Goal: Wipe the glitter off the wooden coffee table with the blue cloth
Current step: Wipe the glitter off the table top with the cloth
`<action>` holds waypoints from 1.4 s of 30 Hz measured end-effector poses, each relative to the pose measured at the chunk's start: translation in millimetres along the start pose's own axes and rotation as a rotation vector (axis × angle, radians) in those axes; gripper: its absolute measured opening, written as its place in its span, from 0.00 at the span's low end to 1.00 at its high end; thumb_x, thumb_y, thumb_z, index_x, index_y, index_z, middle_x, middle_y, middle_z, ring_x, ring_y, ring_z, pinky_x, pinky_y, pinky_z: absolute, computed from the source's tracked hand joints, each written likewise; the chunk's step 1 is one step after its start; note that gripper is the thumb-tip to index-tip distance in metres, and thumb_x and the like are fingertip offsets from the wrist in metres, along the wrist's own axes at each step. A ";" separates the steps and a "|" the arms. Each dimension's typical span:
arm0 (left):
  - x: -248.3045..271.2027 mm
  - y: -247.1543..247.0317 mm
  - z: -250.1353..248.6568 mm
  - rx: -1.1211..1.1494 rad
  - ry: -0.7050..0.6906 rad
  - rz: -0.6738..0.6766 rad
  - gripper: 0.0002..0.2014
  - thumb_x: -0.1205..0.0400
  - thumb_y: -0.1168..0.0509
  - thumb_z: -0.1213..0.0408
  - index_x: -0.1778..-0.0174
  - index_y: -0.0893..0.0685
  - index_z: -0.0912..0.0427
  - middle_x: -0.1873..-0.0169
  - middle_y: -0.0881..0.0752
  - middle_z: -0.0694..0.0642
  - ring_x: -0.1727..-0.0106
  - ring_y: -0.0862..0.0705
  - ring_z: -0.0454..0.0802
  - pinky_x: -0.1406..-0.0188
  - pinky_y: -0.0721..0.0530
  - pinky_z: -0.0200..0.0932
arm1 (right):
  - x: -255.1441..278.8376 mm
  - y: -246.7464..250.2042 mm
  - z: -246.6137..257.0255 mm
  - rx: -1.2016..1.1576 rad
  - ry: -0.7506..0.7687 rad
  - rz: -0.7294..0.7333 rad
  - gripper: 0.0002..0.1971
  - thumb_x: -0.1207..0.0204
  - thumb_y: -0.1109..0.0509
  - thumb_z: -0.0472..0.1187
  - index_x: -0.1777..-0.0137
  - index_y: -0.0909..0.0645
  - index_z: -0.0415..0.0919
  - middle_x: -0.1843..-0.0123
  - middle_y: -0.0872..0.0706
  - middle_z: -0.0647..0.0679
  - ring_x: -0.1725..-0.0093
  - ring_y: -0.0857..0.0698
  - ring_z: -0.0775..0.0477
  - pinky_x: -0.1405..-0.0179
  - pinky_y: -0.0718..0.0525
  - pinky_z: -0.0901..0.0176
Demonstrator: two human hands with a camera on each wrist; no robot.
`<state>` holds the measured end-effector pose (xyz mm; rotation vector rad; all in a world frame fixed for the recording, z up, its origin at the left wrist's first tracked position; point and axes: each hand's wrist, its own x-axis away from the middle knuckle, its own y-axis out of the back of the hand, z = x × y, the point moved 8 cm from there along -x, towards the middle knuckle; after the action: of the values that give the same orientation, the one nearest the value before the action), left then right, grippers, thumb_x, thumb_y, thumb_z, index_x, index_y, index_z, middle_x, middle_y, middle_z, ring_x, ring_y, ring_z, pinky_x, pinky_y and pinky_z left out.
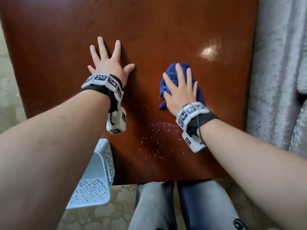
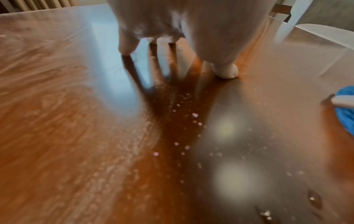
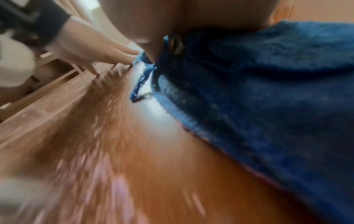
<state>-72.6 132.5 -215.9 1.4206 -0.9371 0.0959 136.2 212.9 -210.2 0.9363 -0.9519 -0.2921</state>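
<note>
The wooden coffee table (image 1: 166, 30) has a glossy reddish-brown top. Pink glitter (image 1: 159, 135) is scattered on it near the front edge, between my two wrists. My right hand (image 1: 181, 92) lies flat on the crumpled blue cloth (image 1: 172, 75) with straight fingers, pressing it to the table beyond the glitter. My left hand (image 1: 108, 62) rests flat on the bare wood to the left, fingers spread. In the left wrist view glitter (image 2: 191, 121) lies below the spread fingers (image 2: 126, 45). The right wrist view is blurred, with the blue cloth (image 3: 268, 98) filling its right side.
A white perforated metal basket (image 1: 96, 176) sits at the table's front left corner under my left forearm. Grey patterned fabric (image 1: 279, 63) runs along the table's right edge. My knees (image 1: 174, 205) are just below the front edge. A bright glare spot (image 1: 209, 50) shines beyond the cloth.
</note>
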 end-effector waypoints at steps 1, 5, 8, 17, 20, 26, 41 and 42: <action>0.4 0.8 6.1 0.007 0.012 0.001 0.37 0.19 0.39 0.37 0.17 0.51 0.33 0.16 0.65 0.49 0.16 0.64 0.57 0.22 0.47 0.71 | -9.1 4.6 4.2 -0.014 -0.032 -0.014 0.29 0.19 0.41 0.52 0.19 0.47 0.62 0.15 0.62 0.53 0.18 0.65 0.37 0.22 0.56 0.29; -1.7 6.2 30.4 0.029 0.038 -0.021 0.37 0.19 0.39 0.38 0.18 0.50 0.33 0.16 0.64 0.49 0.15 0.63 0.55 0.23 0.46 0.72 | -36.6 6.2 49.4 -0.010 -0.016 -0.078 0.30 0.20 0.40 0.54 0.20 0.46 0.62 0.15 0.61 0.51 0.18 0.64 0.35 0.24 0.57 0.28; -2.8 11.1 52.9 0.035 0.070 -0.036 0.36 0.19 0.39 0.38 0.18 0.50 0.33 0.15 0.63 0.49 0.15 0.62 0.54 0.24 0.45 0.73 | -30.9 -12.3 97.0 0.061 0.139 -0.052 0.31 0.22 0.39 0.55 0.20 0.44 0.60 0.15 0.59 0.50 0.18 0.62 0.34 0.24 0.56 0.27; 2.0 10.7 76.7 0.080 0.090 -0.011 0.37 0.19 0.38 0.40 0.18 0.50 0.32 0.16 0.64 0.47 0.15 0.64 0.53 0.24 0.47 0.75 | 7.1 -26.3 61.6 0.167 0.295 0.166 0.29 0.18 0.43 0.53 0.19 0.49 0.62 0.16 0.64 0.55 0.18 0.67 0.41 0.23 0.60 0.31; 3.1 12.9 86.8 0.086 0.097 -0.030 0.37 0.20 0.37 0.39 0.18 0.49 0.32 0.16 0.64 0.48 0.15 0.63 0.51 0.23 0.46 0.73 | -18.5 -9.8 69.0 0.121 0.190 0.091 0.29 0.18 0.43 0.52 0.19 0.49 0.62 0.16 0.63 0.54 0.18 0.67 0.39 0.23 0.60 0.29; 3.6 18.0 105.7 0.093 0.057 -0.069 0.35 0.18 0.37 0.43 0.17 0.46 0.36 0.15 0.60 0.49 0.15 0.60 0.51 0.22 0.46 0.71 | -31.4 -26.4 144.4 0.132 0.250 -0.013 0.31 0.21 0.39 0.53 0.20 0.44 0.60 0.15 0.58 0.51 0.18 0.62 0.35 0.25 0.57 0.27; 2.9 17.7 89.0 0.086 0.144 -0.053 0.36 0.17 0.37 0.44 0.16 0.48 0.40 0.15 0.62 0.54 0.15 0.61 0.56 0.24 0.44 0.71 | -22.2 -9.5 84.9 0.082 0.140 -0.001 0.29 0.19 0.41 0.50 0.20 0.45 0.62 0.15 0.60 0.53 0.18 0.64 0.37 0.24 0.57 0.28; 2.5 17.6 86.6 0.074 0.148 -0.055 0.36 0.17 0.38 0.44 0.16 0.48 0.40 0.15 0.62 0.56 0.15 0.61 0.57 0.23 0.44 0.70 | -20.3 -15.2 95.6 0.075 0.155 -0.013 0.29 0.20 0.41 0.51 0.20 0.43 0.62 0.15 0.59 0.52 0.18 0.63 0.36 0.24 0.57 0.27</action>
<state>-123.6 60.4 -211.7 1.4854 -0.7782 0.1937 50.7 163.1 -210.8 1.0191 -0.8195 -0.1928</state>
